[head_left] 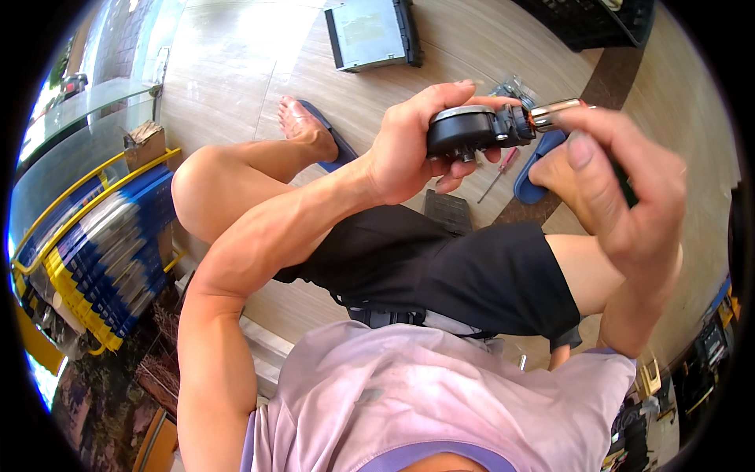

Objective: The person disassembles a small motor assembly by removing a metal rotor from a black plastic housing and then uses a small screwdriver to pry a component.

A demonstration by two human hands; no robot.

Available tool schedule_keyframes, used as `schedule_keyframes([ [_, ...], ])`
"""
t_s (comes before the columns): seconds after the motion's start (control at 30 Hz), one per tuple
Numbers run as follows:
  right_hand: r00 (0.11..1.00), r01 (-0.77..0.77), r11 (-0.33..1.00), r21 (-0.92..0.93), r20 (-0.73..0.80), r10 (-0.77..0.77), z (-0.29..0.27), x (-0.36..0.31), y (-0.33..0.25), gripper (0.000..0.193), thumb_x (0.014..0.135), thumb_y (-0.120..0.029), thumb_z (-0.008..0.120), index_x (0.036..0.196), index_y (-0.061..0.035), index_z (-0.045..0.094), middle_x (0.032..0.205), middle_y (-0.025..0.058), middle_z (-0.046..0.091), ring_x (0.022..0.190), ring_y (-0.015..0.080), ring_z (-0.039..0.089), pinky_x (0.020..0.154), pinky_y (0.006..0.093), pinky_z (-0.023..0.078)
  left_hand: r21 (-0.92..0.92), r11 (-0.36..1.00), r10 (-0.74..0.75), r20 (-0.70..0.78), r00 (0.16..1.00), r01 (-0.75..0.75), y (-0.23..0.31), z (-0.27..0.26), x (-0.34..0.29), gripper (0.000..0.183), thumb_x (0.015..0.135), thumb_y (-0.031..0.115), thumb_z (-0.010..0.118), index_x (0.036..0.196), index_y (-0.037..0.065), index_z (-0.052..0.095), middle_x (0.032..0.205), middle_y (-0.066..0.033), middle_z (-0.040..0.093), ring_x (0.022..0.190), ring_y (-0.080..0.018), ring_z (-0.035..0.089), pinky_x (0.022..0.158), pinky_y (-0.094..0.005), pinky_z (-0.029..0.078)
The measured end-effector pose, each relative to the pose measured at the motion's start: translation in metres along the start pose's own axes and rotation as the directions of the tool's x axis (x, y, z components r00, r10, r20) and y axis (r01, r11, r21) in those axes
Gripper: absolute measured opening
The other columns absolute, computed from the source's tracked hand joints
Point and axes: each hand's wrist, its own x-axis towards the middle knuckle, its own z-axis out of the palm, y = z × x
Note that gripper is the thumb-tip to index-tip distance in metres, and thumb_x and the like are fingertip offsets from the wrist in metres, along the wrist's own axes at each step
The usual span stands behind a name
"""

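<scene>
My left hand (397,149) grips a round black device (460,135) with a silvery rim, holding it up above my knees. A smaller black part with some orange inside sticks out of the device's right side. My right hand (629,173) is closed around a tool that looks like pliers (554,113), with shiny metal jaws and a dark green handle partly hidden by the palm. The jaws meet the small black part at the device's right end. Whether they grip it, I cannot tell.
On the tiled floor lie a screwdriver (510,161), a clear plastic bag (513,86), a dark flat case (447,211) and a metal box unit (370,35). A black crate (621,35) stands far right. At left is a yellow rack (118,161) with blue packages.
</scene>
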Motion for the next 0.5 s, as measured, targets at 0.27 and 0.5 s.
schedule_keyframes([
  [0.27, 0.999, -0.039, 0.996, 0.079, -0.035, 0.042, 0.036, -0.006, -0.018, 0.027, 0.103, -0.003, 0.059, 0.127, 0.0048, 0.068, 0.098, 0.0157, 0.075, 0.078, 0.0214, 0.070, 0.092, 0.0324, 0.053, -0.048, 0.976, 0.211, 0.006, 0.977, -0.211, 0.010, 0.002, -0.006, 0.065, 0.106, 0.049, 0.041, 0.146, 0.000, 0.056, 0.096, -0.0159, 0.068, 0.064, -0.0169, 0.061, 0.055, -0.0319, 0.052],
  [0.5, 0.998, 0.003, 1.000, 0.029, -0.057, -0.002, 0.035, -0.007, -0.016, 0.029, 0.101, 0.000, 0.059, 0.128, 0.0030, 0.068, 0.096, 0.0166, 0.073, 0.071, 0.0210, 0.066, 0.086, 0.0315, 0.053, -0.061, 0.987, 0.148, -0.060, 0.987, -0.152, 0.010, 0.003, -0.003, 0.066, 0.107, 0.053, 0.039, 0.145, 0.003, 0.057, 0.097, -0.0146, 0.068, 0.063, -0.0157, 0.059, 0.051, -0.0291, 0.046],
])
